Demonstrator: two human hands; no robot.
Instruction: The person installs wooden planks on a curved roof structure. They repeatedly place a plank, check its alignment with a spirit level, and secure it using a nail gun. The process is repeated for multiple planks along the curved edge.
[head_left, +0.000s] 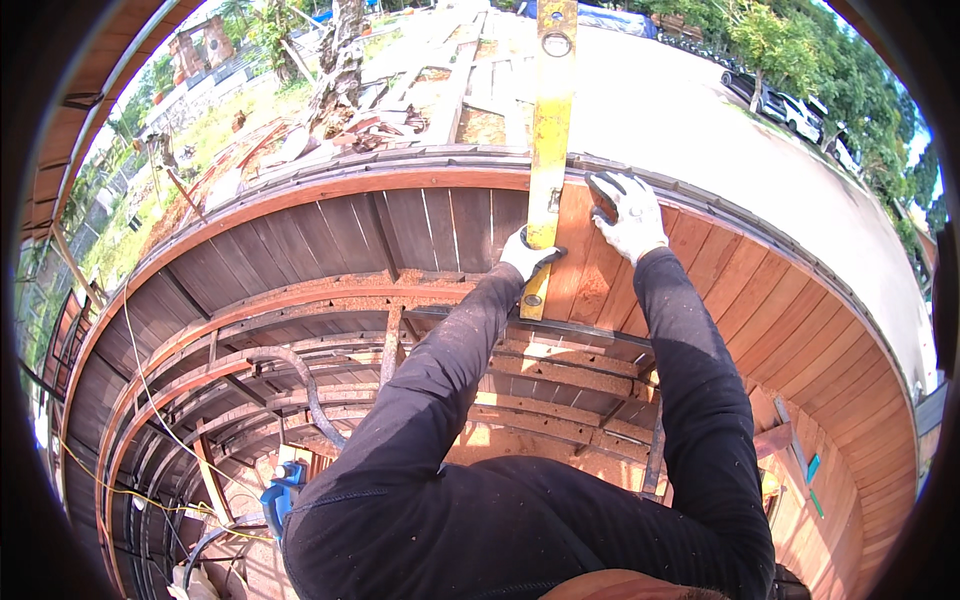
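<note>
A long yellow spirit level (553, 130) stands lengthwise over the curved wooden wall, crossing its top edge. My left hand (527, 254), in a white glove with dark fingertips, is closed around the level near its lower end. To the right of the level, my gloved right hand (630, 215) rests near the top of the reddish planks (582, 270). Its fingers are bent but apart from the thumb, and nothing shows between them. Dark weathered planks (455, 228) line the wall left of the level.
Curved rails (350, 293) strewn with sawdust run below the planks. A blue power tool (284, 495) sits low at the left, near a grey hose (310, 390) and a yellow cord (140, 492). Beyond the wall lie scrap boards (460, 85), a tree trunk (340, 60) and parked cars (795, 115).
</note>
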